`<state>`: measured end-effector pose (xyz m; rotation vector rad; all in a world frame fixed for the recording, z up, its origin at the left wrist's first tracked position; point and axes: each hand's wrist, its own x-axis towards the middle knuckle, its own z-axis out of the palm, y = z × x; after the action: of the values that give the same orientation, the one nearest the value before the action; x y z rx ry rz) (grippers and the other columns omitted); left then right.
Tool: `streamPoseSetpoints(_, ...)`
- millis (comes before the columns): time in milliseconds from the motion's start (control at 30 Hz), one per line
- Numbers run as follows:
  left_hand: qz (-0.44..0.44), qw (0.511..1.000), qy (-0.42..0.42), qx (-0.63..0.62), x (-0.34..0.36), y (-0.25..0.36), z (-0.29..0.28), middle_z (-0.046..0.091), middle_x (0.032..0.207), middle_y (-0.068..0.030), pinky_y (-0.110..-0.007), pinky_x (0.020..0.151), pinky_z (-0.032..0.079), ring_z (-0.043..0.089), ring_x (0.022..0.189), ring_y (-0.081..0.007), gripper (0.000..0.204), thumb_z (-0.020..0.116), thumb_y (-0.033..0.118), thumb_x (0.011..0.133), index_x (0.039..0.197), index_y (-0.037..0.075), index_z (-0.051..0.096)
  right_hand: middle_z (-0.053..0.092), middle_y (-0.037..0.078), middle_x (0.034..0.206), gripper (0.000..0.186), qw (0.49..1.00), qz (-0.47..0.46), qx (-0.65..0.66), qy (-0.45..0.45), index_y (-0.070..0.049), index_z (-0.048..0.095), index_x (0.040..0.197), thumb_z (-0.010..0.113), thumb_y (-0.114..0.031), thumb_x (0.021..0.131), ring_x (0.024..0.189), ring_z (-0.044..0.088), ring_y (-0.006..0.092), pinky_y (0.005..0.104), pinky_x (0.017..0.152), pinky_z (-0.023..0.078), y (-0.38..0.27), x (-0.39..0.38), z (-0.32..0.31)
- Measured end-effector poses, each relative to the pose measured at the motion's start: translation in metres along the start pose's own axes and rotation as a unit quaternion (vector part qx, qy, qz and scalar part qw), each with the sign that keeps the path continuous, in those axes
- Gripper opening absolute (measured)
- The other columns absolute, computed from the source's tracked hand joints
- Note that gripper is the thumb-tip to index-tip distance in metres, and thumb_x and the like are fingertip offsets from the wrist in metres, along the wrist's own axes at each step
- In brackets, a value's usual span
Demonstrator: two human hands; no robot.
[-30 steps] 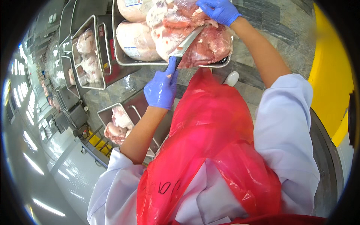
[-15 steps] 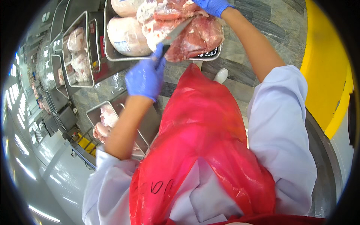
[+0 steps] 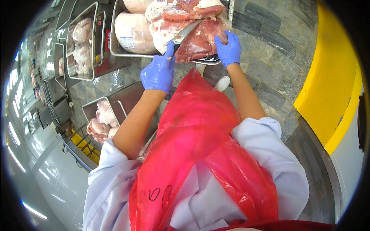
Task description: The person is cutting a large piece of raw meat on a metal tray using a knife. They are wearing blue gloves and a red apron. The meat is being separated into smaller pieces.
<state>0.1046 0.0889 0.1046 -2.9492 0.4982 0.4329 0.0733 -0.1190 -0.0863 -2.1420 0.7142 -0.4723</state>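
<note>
My left hand (image 3: 157,75), in a blue glove, is closed around the dark handle of a knife (image 3: 188,30). Its blade points up and right, lying against a large slab of raw red meat (image 3: 198,41) with pale fat. At the slab's near right edge is my right hand (image 3: 229,49), also blue-gloved, with thumb and fingers bent onto the meat. The slab lies opened out over a metal tray (image 3: 133,55). Beside it on the left sits a pale, rounded wrapped piece of meat (image 3: 133,34) with a label, and part of another shows behind.
More metal trays stand to the left, one with pale meat pieces (image 3: 81,46). Lower left, another metal bin (image 3: 129,96) holds meat near my left forearm. A yellow curved barrier (image 3: 331,77) rises at the right. Grey tiled floor (image 3: 266,50) lies between it and the tray.
My right hand has come from the slab's far edge down to its near right edge. The knife stays in my left hand, its blade still against the meat. The view has shifted slightly.
</note>
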Motion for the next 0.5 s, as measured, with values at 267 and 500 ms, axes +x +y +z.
streamPoseSetpoints(267,0.041,0.988,0.089,-0.116,-0.003,0.013,0.076,0.063,0.088,-0.0175,-0.051,0.061,0.052,0.065,0.071,-0.0398,0.051,0.049,0.034,0.098,0.147,0.040,0.036,0.059,0.022,0.124,0.066,0.991,0.025,-0.051,-0.120,0.000,0.062,0.123,0.074,-0.047,0.079,0.112,0.060,0.0361,0.0417,0.095,0.049,-0.011,0.005,-0.027)
streamPoseSetpoints(500,0.060,0.997,-0.027,-0.038,-0.002,0.020,-0.018,0.067,0.095,-0.0146,-0.047,0.069,0.054,0.068,0.080,-0.0347,0.048,0.052,0.038,0.097,0.144,0.039,0.043,0.064,0.019,0.114,0.057,0.979,0.063,-0.031,-0.191,-0.002,0.068,0.112,0.073,-0.048,0.079,0.104,0.063,0.0352,0.0428,0.089,0.051,-0.005,0.010,-0.050)
